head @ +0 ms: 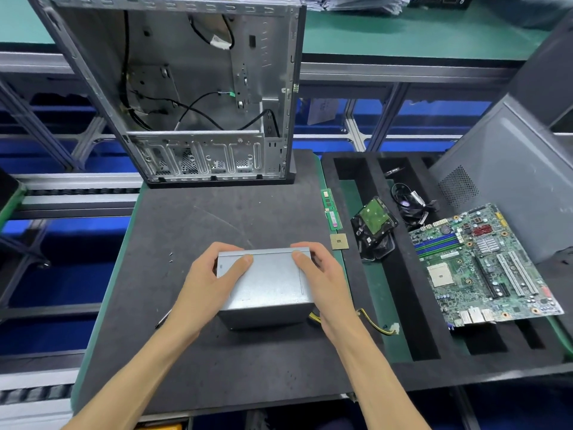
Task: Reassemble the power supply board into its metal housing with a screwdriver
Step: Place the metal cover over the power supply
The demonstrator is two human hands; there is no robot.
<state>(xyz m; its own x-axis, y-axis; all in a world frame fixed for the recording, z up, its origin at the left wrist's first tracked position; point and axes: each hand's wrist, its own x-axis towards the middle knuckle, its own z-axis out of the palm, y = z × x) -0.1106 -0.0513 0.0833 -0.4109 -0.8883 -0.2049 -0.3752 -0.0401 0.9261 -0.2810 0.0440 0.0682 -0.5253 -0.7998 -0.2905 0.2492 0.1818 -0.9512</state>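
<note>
Metal housing (266,285) between both hands, mat-centred

2 bare forearms and hands (273,276), with short, unpainted fingernails.

There were two bare hands (214,274), one grey metal power supply box (266,283), one open grey computer case (198,88), one green motherboard (483,265), two green memory sticks (333,218), one square gold processor chip (338,242), and two small dark screws (171,257).
</note>
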